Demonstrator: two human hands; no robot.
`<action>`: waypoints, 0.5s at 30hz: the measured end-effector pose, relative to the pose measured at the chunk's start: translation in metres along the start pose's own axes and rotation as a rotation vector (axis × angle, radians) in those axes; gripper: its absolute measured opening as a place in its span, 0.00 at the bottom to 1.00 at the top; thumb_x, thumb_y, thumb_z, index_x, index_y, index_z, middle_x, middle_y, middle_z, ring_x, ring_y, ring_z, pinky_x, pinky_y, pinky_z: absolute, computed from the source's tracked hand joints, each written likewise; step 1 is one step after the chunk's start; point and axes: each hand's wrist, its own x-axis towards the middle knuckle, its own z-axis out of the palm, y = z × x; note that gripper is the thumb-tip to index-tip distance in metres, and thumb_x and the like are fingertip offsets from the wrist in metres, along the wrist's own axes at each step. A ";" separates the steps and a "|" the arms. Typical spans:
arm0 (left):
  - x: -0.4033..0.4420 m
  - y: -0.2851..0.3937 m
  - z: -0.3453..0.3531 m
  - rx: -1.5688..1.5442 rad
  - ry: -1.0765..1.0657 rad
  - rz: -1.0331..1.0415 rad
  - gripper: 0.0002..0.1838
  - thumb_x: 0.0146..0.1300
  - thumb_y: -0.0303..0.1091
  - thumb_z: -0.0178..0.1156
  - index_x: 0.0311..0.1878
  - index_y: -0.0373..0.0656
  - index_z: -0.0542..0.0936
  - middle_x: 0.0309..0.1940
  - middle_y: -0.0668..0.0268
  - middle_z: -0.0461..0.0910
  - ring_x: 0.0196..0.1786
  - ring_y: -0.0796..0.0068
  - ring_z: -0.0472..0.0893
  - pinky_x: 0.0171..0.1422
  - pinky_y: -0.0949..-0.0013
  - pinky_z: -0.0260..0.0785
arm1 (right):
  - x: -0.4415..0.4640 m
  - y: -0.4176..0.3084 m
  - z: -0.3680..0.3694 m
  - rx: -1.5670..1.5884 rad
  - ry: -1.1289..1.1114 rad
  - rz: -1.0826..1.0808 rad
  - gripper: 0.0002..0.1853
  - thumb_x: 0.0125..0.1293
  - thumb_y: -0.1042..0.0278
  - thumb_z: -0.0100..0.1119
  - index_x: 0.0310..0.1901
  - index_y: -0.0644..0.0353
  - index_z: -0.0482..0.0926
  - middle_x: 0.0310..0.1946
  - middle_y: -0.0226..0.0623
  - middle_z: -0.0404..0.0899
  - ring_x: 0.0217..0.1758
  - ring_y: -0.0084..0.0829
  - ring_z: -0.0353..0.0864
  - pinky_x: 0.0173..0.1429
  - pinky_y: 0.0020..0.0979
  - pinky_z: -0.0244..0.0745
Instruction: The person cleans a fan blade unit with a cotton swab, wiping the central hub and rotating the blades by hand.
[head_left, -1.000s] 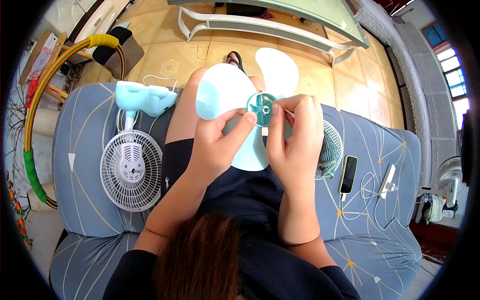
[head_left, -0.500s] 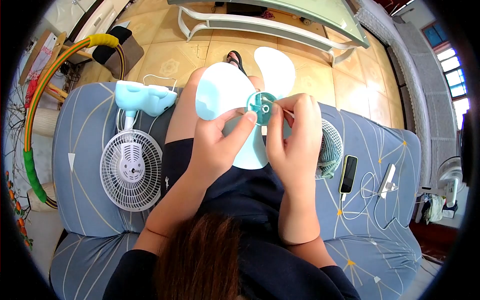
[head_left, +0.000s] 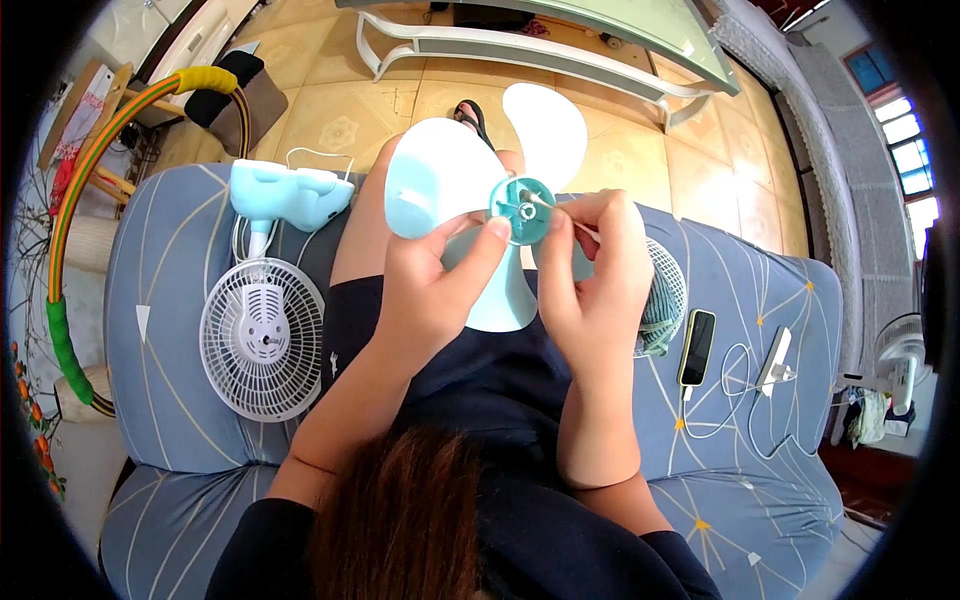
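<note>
A light-blue fan blade (head_left: 505,290) with three vanes is held above my lap, its teal hub facing up. My left hand (head_left: 440,270) pinches the hub's left edge between thumb and fingers. A thin white stick with a darkened tip, like a cotton swab (head_left: 540,201), is pinched in my right hand (head_left: 590,260), its tip inside the hub. To the left on the sofa lies the fan body (head_left: 292,195) with its round white rear grille (head_left: 263,340). Another round grille (head_left: 668,290) with a grey-green cloth (head_left: 657,315) is partly hidden behind my right hand.
On the right of the blue sofa (head_left: 740,440) lie a phone (head_left: 697,348) on a white cable and a power strip (head_left: 774,361). A striped hoop (head_left: 82,190) stands at the left. Ahead is a glass-topped table (head_left: 640,35). Another fan (head_left: 900,360) is far right.
The fan blade has shifted slightly up and to the left with my left hand. The swab's tip has moved within the hub, and its darkened end shows more clearly.
</note>
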 end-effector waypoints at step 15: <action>0.004 0.000 -0.004 0.274 -0.065 0.217 0.18 0.63 0.18 0.59 0.57 0.25 0.76 0.52 0.55 0.82 0.55 0.70 0.82 0.61 0.67 0.74 | -0.001 -0.002 -0.001 -0.045 0.099 -0.007 0.10 0.56 0.79 0.64 0.31 0.61 0.70 0.25 0.37 0.70 0.30 0.41 0.69 0.38 0.39 0.63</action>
